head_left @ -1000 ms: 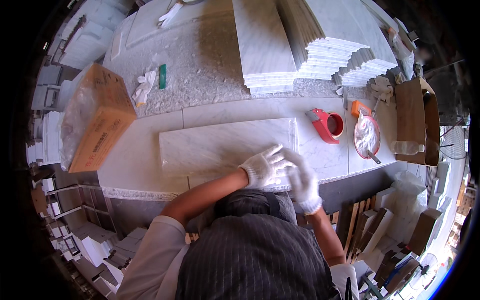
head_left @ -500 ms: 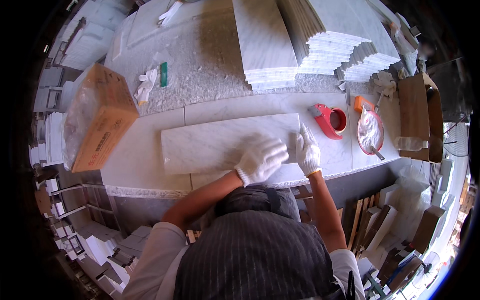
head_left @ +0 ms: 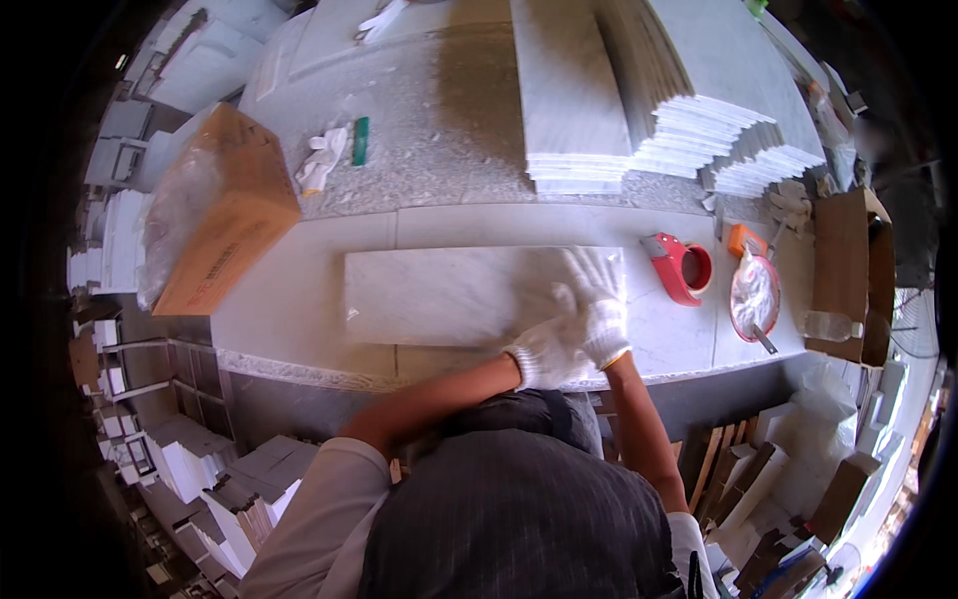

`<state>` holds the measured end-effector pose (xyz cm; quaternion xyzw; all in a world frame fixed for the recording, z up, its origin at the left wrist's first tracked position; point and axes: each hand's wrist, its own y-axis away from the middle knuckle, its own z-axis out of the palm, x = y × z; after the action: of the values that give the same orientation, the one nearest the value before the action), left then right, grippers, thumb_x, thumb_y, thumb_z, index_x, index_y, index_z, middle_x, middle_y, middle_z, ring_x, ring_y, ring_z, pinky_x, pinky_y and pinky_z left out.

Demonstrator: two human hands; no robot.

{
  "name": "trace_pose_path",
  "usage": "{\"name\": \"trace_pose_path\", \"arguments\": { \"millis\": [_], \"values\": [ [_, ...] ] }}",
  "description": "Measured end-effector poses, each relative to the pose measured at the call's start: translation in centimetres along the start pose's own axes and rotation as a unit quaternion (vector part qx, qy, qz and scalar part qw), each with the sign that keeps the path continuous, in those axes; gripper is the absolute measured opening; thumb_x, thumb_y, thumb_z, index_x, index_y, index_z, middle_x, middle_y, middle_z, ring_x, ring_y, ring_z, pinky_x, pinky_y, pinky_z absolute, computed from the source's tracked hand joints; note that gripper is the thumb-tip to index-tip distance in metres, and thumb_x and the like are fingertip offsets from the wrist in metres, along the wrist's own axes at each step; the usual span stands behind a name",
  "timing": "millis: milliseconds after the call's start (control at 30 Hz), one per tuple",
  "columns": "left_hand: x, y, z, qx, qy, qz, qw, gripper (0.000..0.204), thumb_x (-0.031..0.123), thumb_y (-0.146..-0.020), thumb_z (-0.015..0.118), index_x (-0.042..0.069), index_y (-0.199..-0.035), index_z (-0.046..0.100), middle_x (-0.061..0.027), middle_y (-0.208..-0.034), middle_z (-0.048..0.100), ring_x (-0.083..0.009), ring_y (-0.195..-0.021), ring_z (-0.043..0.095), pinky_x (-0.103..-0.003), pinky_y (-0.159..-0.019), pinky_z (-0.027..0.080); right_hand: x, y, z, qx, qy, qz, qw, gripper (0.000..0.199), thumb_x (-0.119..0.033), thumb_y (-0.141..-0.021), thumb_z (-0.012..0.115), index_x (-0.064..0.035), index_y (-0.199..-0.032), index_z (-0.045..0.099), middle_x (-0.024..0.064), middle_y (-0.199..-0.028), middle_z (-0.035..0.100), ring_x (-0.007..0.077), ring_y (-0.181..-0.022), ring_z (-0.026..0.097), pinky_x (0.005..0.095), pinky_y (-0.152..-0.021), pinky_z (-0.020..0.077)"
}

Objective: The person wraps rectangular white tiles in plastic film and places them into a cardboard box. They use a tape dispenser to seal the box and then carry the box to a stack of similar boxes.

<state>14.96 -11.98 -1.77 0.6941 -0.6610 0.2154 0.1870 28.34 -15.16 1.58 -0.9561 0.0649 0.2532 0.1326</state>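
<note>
A long white marble slab [head_left: 429, 295] with grey veins lies flat on the workbench, its surface glossy as if under a clear film. My left hand [head_left: 547, 352], in a white knit glove, is at the slab's near edge toward the right end, fingers blurred by motion but seemingly stretched out. Close against it, my right hand [head_left: 603, 324], also gloved, lies over the slab's right end with its fingers extended away from me. Where the hands meet, some fingers overlap and are hard to separate. Neither hand visibly grips anything.
Right of the slab lie a red tape dispenser [head_left: 683, 268], a red-rimmed bowl [head_left: 754, 295] of white material with a scraper, and an orange block [head_left: 745, 240]. Stacked marble slabs [head_left: 574, 120] stand behind. A cardboard box [head_left: 235, 220] sits left, an open carton [head_left: 841, 270] far right.
My left hand has moved right along the slab until it meets my right hand. My right hand has come inward over the slab's end. The whole view has shifted slightly.
</note>
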Motion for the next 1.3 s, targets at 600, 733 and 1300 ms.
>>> {"name": "trace_pose_path", "arguments": {
  "millis": [600,733,1300],
  "values": [
    [-10.0,26.6,-3.7,0.36,-0.213,-0.636,0.648,0.046,0.028,-0.094,0.056,0.008,-0.135,0.051,-0.017,-0.139,0.049,-0.0391,-0.13,0.042,-0.053,-0.111,0.029,3.7,3.4,0.7,-0.009,0.007,0.119,0.993,0.055,-0.026,-0.094,0.054,-0.0028,-0.143,0.044,0.0202,-0.15,0.038,0.0401,-0.137,0.037,0.0469,-0.115,0.0252],
    [-6.8,12.0,-11.5,0.31,-0.231,-0.502,0.774,0.052,0.032,-0.092,0.058,0.007,-0.137,0.049,-0.0165,-0.148,0.041,-0.0365,-0.132,0.041,-0.047,-0.11,0.034,4.4,4.0,0.8,0.026,0.001,0.108,0.994,0.053,-0.025,-0.093,0.055,-0.002,-0.14,0.047,0.0217,-0.147,0.042,0.0422,-0.134,0.04,0.0488,-0.113,0.0286],
    [-12.1,-17.2,-16.4,0.024,-0.428,-0.058,0.902,0.033,0.022,-0.089,0.053,0.014,-0.119,0.062,-0.0085,-0.124,0.053,-0.0326,-0.123,0.045,-0.046,-0.096,0.043,4.3,3.3,0.2,-0.024,-0.009,0.139,0.99,0.057,-0.031,-0.093,0.054,-0.0036,-0.143,0.044,0.0218,-0.148,0.041,0.043,-0.135,0.039,0.0504,-0.114,0.0273]
  ]
}}
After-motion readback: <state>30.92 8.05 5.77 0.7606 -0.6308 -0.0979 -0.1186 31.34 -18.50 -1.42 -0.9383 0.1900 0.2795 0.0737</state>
